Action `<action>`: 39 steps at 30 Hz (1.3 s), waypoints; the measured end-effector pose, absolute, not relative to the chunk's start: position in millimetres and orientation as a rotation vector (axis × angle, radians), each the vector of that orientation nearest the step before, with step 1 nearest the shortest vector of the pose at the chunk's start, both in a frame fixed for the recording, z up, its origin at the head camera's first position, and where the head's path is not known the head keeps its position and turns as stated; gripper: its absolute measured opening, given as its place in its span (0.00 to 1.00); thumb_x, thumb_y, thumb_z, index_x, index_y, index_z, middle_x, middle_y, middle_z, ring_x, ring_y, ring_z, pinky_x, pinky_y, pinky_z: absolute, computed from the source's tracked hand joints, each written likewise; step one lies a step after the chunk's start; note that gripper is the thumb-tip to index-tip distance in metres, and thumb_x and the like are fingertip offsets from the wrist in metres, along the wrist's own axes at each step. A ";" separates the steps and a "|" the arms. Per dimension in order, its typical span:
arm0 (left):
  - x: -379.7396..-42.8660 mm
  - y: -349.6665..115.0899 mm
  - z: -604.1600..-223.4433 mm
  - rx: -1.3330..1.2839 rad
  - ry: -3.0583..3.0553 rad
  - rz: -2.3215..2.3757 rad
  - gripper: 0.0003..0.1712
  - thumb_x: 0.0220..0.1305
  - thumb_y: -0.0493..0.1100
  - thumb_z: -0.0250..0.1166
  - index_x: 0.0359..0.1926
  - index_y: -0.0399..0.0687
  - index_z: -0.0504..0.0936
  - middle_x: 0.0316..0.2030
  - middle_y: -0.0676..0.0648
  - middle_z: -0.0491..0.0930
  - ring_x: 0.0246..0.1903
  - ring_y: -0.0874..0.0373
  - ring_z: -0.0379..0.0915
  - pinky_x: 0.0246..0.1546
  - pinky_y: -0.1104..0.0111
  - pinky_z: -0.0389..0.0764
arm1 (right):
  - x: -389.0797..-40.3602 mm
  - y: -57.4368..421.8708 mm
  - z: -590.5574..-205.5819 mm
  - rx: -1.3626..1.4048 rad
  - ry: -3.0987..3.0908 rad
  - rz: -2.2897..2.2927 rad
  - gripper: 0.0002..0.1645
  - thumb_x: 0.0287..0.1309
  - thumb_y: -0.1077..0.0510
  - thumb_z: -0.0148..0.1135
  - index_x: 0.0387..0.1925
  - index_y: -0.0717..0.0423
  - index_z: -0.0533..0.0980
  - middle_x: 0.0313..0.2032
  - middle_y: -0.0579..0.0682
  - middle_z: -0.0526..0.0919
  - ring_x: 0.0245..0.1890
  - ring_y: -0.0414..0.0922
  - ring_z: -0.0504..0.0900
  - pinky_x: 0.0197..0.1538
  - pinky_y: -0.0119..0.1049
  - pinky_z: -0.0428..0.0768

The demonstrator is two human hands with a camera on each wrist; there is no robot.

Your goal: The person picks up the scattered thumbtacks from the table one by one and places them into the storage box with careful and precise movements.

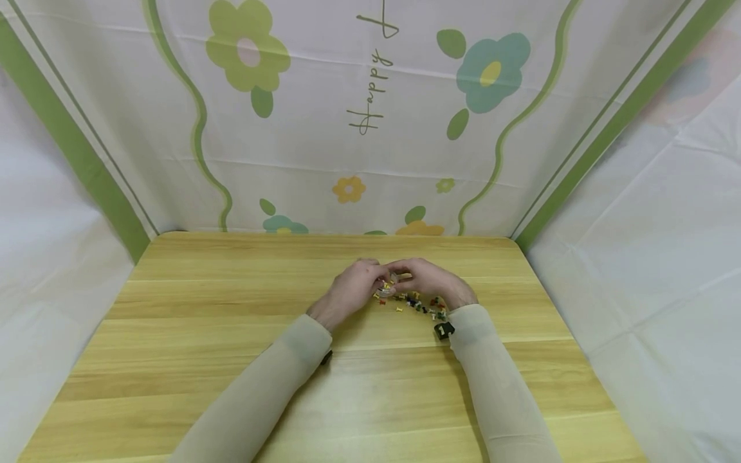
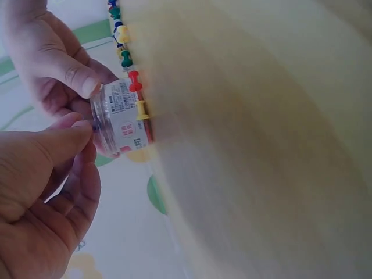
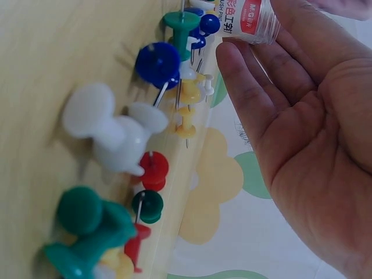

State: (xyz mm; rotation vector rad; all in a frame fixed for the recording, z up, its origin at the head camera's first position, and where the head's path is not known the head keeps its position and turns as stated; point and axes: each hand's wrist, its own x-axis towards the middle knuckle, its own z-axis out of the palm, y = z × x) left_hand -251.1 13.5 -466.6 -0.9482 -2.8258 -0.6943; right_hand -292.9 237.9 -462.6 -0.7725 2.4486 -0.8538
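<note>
Nearest me, two pale sleeves, the left [image 1: 260, 386] and the right [image 1: 500, 386], reach in over the desk [image 1: 370, 399], with a wide strip of plain wood between them. A small black box [image 1: 444, 330] sits at the right cuff. The wood runs off broadly to the left of the arms, and a narrower stretch lies to the right, both sides ending in long slanting edges.

Just beyond the cuffs, a loose trail of push pins [image 3: 157, 63] curves from beside the right wrist up to the jar, in green, blue, white, red and yellow, some with their points sticking up. One yellow pin [image 1: 399, 309] lies a little nearer than the others.

At the end of the trail is the small clear jar [image 2: 125, 113], mouth upward, labelled, between the two hands and past the middle of the desk. The right hand [image 1: 431, 283] grasps it, thumb at the rim. The left hand [image 1: 351, 283] pinches what looks like a dark blue pin [image 2: 95, 127] right at the mouth; little of it shows.

Behind the hands a shorter band of wood reaches the far edge, where the flowered cloth [image 1: 324, 141] hangs close.
</note>
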 end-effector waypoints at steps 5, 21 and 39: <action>-248.6 9.7 -464.7 -0.976 -2.809 -0.656 0.09 0.71 0.38 0.67 0.48 0.53 0.89 0.44 0.52 0.84 0.47 0.56 0.79 0.47 0.66 0.82 | -293.5 238.2 -463.3 -0.759 2.456 -0.844 0.34 0.65 0.49 0.70 0.71 0.39 0.74 0.65 0.40 0.79 0.61 0.41 0.78 0.64 0.43 0.76; -224.8 16.3 -470.7 -1.209 -2.836 -0.276 0.12 0.75 0.48 0.63 0.51 0.54 0.90 0.48 0.50 0.87 0.45 0.57 0.82 0.46 0.64 0.84 | -295.0 240.4 -464.0 -0.827 2.452 -0.813 0.36 0.65 0.45 0.68 0.73 0.42 0.72 0.69 0.39 0.75 0.64 0.43 0.76 0.66 0.43 0.74; -223.1 13.9 -471.0 -1.201 -2.858 -0.213 0.10 0.74 0.40 0.63 0.37 0.55 0.90 0.34 0.54 0.85 0.29 0.65 0.73 0.26 0.71 0.76 | -295.1 239.9 -464.8 -0.816 2.463 -0.810 0.35 0.65 0.49 0.69 0.72 0.39 0.73 0.67 0.38 0.77 0.63 0.41 0.77 0.65 0.42 0.75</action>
